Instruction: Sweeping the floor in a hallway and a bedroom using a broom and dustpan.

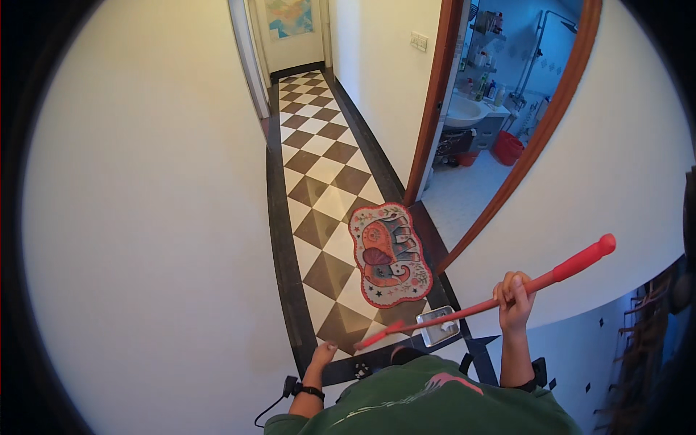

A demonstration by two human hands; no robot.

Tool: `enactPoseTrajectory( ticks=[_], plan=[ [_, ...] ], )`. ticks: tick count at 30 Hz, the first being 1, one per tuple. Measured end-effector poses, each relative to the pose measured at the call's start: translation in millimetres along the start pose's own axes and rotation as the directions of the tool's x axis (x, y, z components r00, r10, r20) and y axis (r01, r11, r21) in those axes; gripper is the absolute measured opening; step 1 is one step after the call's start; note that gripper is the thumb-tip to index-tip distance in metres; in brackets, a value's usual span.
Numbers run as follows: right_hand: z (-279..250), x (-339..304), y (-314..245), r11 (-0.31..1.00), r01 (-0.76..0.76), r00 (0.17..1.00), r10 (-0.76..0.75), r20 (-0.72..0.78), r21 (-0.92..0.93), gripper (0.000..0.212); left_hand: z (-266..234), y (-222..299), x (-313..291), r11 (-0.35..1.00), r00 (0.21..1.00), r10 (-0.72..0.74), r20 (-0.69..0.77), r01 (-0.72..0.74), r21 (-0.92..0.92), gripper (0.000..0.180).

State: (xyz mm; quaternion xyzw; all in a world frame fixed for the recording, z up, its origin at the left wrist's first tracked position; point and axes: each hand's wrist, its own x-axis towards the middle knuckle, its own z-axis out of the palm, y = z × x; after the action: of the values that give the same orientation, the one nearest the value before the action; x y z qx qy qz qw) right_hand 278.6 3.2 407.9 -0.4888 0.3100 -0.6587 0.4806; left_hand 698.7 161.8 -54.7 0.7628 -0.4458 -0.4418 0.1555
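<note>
My right hand (514, 299) is wrapped round a long red pole (475, 309), below its thick red grip. The pole slants from the raised grip at the right down toward my left. Its lower end flares into a brighter red piece; what kind of tool it is does not show. My left hand (324, 354) hangs low near that end, apart from it, its fingers curled with nothing visible in them. Beneath the pole, a shiny silver rectangular tray (429, 335) with a whitish piece in it lies on the floor near the wall corner.
An elephant-patterned mat (391, 254) lies before the bathroom doorway with its brown wooden frame (431, 109). Inside are a washbasin (465, 110) and a red bucket (508, 148). A checkered corridor floor (319, 170) runs ahead between white walls. Wooden chairs (638, 341) stand at the far right.
</note>
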Motion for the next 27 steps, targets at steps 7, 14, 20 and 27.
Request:
enactPoseTrajectory(
  ticks=[7,14,20,27],
  plan=[
    [63,115,102,0.994,0.007,0.997,-0.016,0.082,0.111,0.046,-128,100,178,0.972,0.990,0.100,-0.102,-0.119,-0.204,0.036],
    [125,297,229,0.976,0.082,0.994,-0.094,0.050,0.204,0.042,-216,3,237,0.955,0.971,-0.240,0.006,0.235,0.183,0.041],
    [193,450,311,0.982,0.003,0.994,-0.023,0.105,0.188,0.040,-249,-15,209,0.848,0.846,-0.520,0.117,0.528,-0.048,0.040],
    [279,612,415,0.993,0.019,0.989,-0.001,0.151,-0.118,0.031,-302,11,354,0.867,0.875,-0.461,0.149,0.480,-0.133,0.037]
  ],
)
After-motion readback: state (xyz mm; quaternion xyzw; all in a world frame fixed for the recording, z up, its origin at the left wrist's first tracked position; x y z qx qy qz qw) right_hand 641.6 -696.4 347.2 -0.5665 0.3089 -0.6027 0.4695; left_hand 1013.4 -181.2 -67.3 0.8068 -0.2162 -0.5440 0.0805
